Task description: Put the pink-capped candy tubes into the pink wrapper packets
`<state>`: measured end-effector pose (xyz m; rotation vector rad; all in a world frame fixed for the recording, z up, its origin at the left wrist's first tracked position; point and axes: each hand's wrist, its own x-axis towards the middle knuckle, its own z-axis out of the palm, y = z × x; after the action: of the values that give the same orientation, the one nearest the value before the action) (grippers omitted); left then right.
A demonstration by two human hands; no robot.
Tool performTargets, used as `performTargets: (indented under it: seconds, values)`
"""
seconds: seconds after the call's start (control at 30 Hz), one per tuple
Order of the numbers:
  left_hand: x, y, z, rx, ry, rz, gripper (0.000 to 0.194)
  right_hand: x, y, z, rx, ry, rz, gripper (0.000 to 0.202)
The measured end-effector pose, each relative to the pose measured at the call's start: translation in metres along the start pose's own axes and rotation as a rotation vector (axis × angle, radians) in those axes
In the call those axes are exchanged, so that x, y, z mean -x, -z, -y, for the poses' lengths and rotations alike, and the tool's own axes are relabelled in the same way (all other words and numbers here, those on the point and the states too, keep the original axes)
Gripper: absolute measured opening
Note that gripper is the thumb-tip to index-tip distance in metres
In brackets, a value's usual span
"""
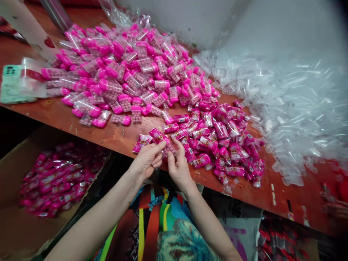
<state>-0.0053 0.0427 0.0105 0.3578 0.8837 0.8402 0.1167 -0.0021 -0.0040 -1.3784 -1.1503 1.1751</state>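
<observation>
Both my hands meet at the table's front edge around one small candy container [169,146] filled with pink balls, a printed pink wrapper [157,135] at its upper left end. My left hand [148,159] pinches the wrapper side between thumb and forefinger. On the other side, my right hand [178,163] grips the container between thumb and fingers. Just left of them lies a flat pink sachet [141,143]. Close to my right hand spreads a heap of pink-wrapped containers [217,139]. Beyond my hands rises a big pile of clear candy containers with pink caps [122,72].
Clear empty plastic containers [293,105] are heaped along the right of the red-brown table [272,197]. A cardboard box [16,232] with wrapped pink packs stands below left. A phone [10,85] lies at the far left. Another box [285,239] holds red packs below right.
</observation>
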Motion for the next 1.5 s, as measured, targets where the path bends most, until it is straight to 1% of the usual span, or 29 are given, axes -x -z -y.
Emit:
performTargets:
  seconds: [0.07, 0.13, 0.17, 0.2, 0.23, 0.27, 0.3, 0.4, 0.43, 0.47, 0.5, 0.53, 0.63, 0.73, 0.83, 0.93, 1.03, 1.1, 1.13, 1.17, 1.23, 1.27, 1.3, 1.33, 1.37, 1.4, 1.43, 1.47, 1.5]
  values:
    - [-0.001, 0.002, 0.000, 0.011, 0.011, 0.010, 0.030, -0.001, -0.002, 0.002, -0.201, -0.126, 0.061, 0.049]
    - [-0.002, 0.004, -0.002, 0.012, 0.020, 0.053, 0.028, -0.004, -0.003, 0.004, -0.454, -0.281, 0.164, 0.047]
    - [-0.002, 0.004, -0.003, 0.009, 0.020, 0.082, 0.027, -0.006, -0.003, 0.005, -0.545, -0.330, 0.211, 0.047]
    - [-0.002, 0.004, -0.004, 0.004, 0.015, 0.105, 0.026, -0.007, -0.003, 0.004, -0.599, -0.347, 0.233, 0.047]
    - [-0.002, 0.004, -0.004, -0.004, 0.009, 0.119, 0.026, -0.008, -0.003, 0.004, -0.607, -0.336, 0.232, 0.048]
    - [-0.002, 0.003, -0.003, -0.015, 0.001, 0.117, 0.026, -0.008, -0.003, 0.002, -0.566, -0.301, 0.208, 0.049]
    - [-0.001, 0.002, -0.001, -0.030, -0.008, 0.097, 0.026, -0.008, -0.003, 0.001, -0.479, -0.244, 0.162, 0.050]
    - [0.002, 0.000, 0.008, -0.073, -0.034, -0.001, 0.029, -0.007, -0.004, -0.003, -0.078, -0.026, 0.007, 0.054]
    - [0.003, -0.001, 0.011, -0.082, -0.036, -0.026, 0.029, -0.007, -0.004, -0.004, 0.021, 0.018, -0.019, 0.054]
    - [0.003, -0.002, 0.013, -0.089, -0.037, -0.041, 0.030, -0.007, -0.004, -0.003, 0.064, 0.032, -0.027, 0.053]
    - [0.004, -0.002, 0.014, -0.091, -0.035, -0.047, 0.030, -0.007, -0.004, -0.003, 0.048, 0.013, -0.017, 0.053]
    - [0.004, -0.002, 0.014, -0.088, -0.036, -0.049, 0.030, -0.007, -0.004, -0.002, -0.016, -0.030, 0.007, 0.052]
    - [0.002, -0.002, 0.009, -0.060, -0.055, -0.032, 0.031, -0.007, -0.005, 0.001, -0.307, -0.179, 0.113, 0.051]
    - [0.002, -0.001, 0.007, -0.074, -0.070, -0.015, 0.035, -0.007, -0.004, 0.000, -0.499, -0.236, 0.152, 0.050]
    - [0.005, -0.001, 0.012, -0.124, -0.047, 0.007, 0.038, -0.009, -0.004, -0.007, -0.560, -0.232, 0.146, 0.046]
    - [0.007, -0.001, 0.018, -0.176, -0.050, 0.027, 0.040, -0.013, -0.005, -0.014, -0.568, -0.256, 0.194, 0.041]
    - [0.007, -0.006, 0.020, -0.254, -0.068, 0.025, 0.040, -0.017, -0.003, -0.011, -0.532, -0.304, 0.165, 0.035]
    - [0.008, -0.011, 0.020, -0.321, -0.063, 0.047, 0.034, -0.021, 0.008, 0.001, -0.396, -0.284, 0.092, 0.035]
    - [0.010, -0.012, 0.019, -0.370, -0.080, 0.048, 0.031, -0.023, 0.018, 0.011, -0.283, -0.242, 0.030, 0.037]
    - [0.011, -0.013, 0.018, -0.439, -0.121, 0.040, 0.030, -0.027, 0.030, 0.021, -0.139, -0.180, -0.058, 0.039]
    - [0.015, -0.008, 0.014, -0.632, -0.278, -0.014, 0.029, -0.036, 0.057, 0.041, 0.223, 0.011, -0.332, 0.051]
    - [0.016, -0.003, 0.013, -0.742, -0.377, -0.051, 0.027, -0.043, 0.069, 0.050, 0.444, 0.095, -0.490, 0.061]
    - [0.016, 0.003, 0.011, -0.856, -0.470, -0.083, 0.025, -0.051, 0.077, 0.055, 0.658, 0.162, -0.617, 0.073]
    - [0.016, 0.009, 0.011, -0.967, -0.552, -0.107, 0.023, -0.061, 0.081, 0.059, 0.839, 0.225, -0.690, 0.078]
    - [0.014, 0.014, 0.011, -1.078, -0.622, -0.130, 0.023, -0.072, 0.079, 0.059, 0.991, 0.279, -0.695, 0.075]
    - [0.013, 0.019, 0.012, -1.190, -0.682, -0.156, 0.024, -0.084, 0.073, 0.057, 1.107, 0.325, -0.623, 0.063]
    - [0.010, 0.022, 0.013, -1.308, -0.729, -0.180, 0.026, -0.097, 0.063, 0.053, 1.184, 0.359, -0.497, 0.048]
    - [0.008, 0.023, 0.015, -1.429, -0.754, -0.203, 0.028, -0.110, 0.050, 0.048, 1.247, 0.383, -0.323, 0.038]
    - [0.005, 0.023, 0.018, -1.544, -0.754, -0.226, 0.031, -0.122, 0.037, 0.043, 1.313, 0.391, -0.144, 0.034]
